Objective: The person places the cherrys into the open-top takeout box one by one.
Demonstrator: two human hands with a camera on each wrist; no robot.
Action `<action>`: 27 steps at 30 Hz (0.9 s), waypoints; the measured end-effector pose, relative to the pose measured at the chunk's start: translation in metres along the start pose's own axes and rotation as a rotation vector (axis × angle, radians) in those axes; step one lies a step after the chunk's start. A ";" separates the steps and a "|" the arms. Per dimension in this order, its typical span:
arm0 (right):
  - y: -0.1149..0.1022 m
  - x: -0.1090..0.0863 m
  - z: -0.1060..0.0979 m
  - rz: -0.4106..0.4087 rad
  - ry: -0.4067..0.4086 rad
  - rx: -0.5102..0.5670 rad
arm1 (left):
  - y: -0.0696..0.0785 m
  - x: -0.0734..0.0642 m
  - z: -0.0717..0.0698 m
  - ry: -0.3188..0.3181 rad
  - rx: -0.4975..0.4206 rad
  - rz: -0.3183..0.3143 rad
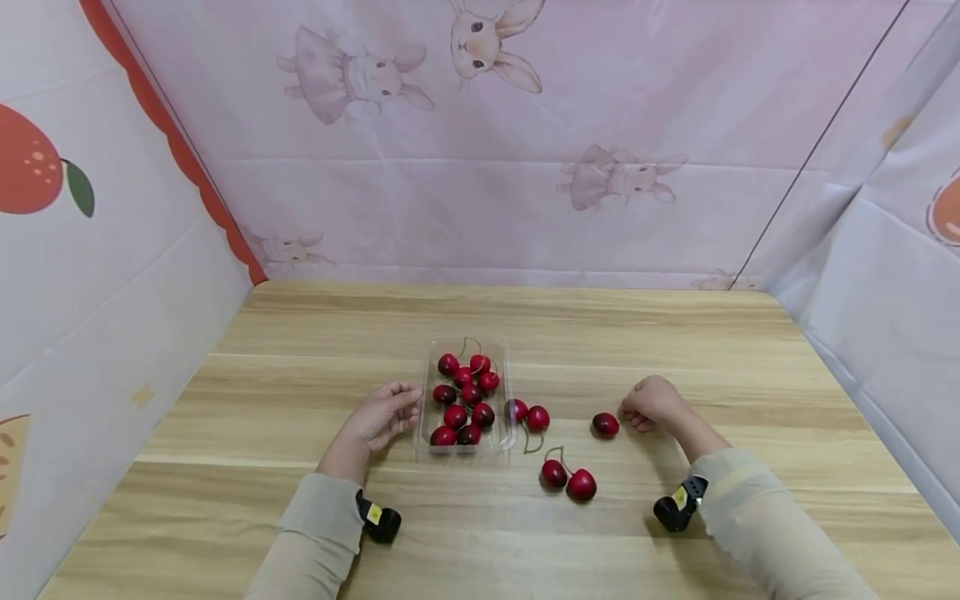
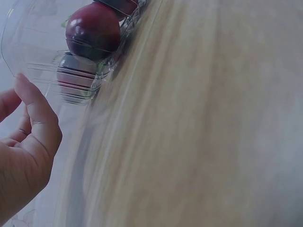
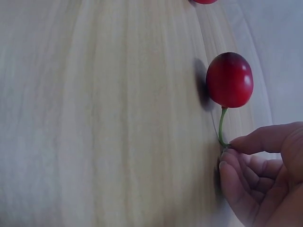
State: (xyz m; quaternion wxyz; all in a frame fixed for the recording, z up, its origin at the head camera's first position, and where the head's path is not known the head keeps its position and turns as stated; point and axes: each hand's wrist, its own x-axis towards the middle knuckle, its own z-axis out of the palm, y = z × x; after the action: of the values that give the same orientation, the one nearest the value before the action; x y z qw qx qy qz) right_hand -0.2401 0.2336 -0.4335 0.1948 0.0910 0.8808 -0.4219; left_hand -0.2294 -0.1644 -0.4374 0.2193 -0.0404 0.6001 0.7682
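My left hand (image 1: pixel 387 415) is at the left side of a clear plastic box (image 1: pixel 425 421), its thumb and a finger pinching the rim. Several dark red cherries (image 1: pixel 471 393) with green stems lie inside the box. In the left wrist view two cherries (image 2: pixel 93 32) show through the transparent wall, close to the hand (image 2: pixel 33 137). On the right, my right hand (image 1: pixel 651 403) pinches the stem end of a single cherry (image 1: pixel 605 425). The right wrist view shows the green stem (image 3: pixel 221 124) between thumb and fingertip, with the cherry's shadow beside it on the wood.
Right against the box's right side lies a stemmed pair of cherries (image 1: pixel 537 418). Another joined pair (image 1: pixel 581 485) rests nearer the front. All stand on a wooden table (image 1: pixel 300 333), with printed cloth walls (image 1: pixel 480 208) at the back and sides.
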 end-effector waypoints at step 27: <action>0.010 -0.008 -0.008 -0.327 -0.118 0.133 | 0.002 0.000 0.001 -0.001 0.006 -0.003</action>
State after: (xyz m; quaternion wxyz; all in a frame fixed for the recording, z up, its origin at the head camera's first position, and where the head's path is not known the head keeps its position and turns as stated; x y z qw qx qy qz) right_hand -0.2318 0.2464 -0.4329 0.1687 -0.0657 0.8411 -0.5097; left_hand -0.2296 -0.1637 -0.4350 0.2208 -0.0401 0.6020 0.7663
